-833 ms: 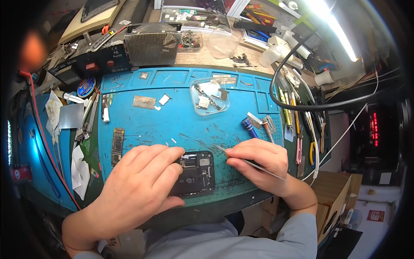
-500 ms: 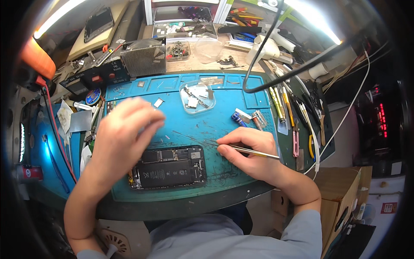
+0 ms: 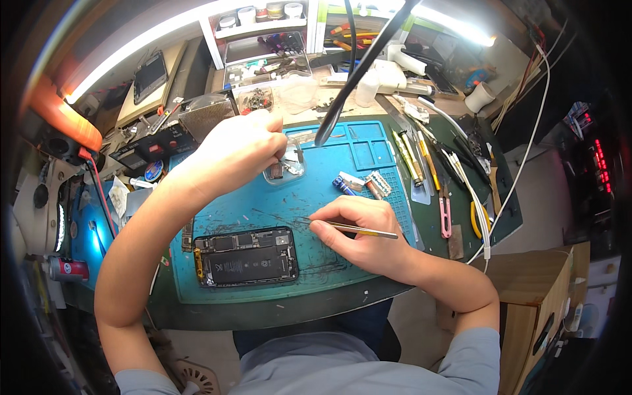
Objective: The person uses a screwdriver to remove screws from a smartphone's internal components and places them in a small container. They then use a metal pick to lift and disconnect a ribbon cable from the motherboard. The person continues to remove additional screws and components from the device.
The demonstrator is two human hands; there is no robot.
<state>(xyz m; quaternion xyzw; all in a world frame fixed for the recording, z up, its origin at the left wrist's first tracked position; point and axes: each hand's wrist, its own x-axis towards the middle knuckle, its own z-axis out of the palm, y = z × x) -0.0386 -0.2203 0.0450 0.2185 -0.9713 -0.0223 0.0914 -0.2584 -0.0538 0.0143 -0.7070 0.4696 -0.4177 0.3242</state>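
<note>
My right hand holds a pair of thin metal tweezers, their points angled left above the blue mat. My left hand reaches far forward, its fingers curled together at a small clear plastic box of small parts; what they hold, if anything, is hidden. An opened phone lies between my arms, its black battery and circuit board exposed. Just left of it is a small narrow part, partly behind my left forearm.
The blue work mat has moulded compartments along its far side. A blue cylinder and ribbed metal pieces lie beyond my right hand. Pink-handled tool, pens and cables crowd the right. A dark lamp arm hangs overhead.
My left hand has moved forward and right, from above the phone's far left corner to the plastic box. My right hand still grips the tweezers. The whole view has shifted slightly.
</note>
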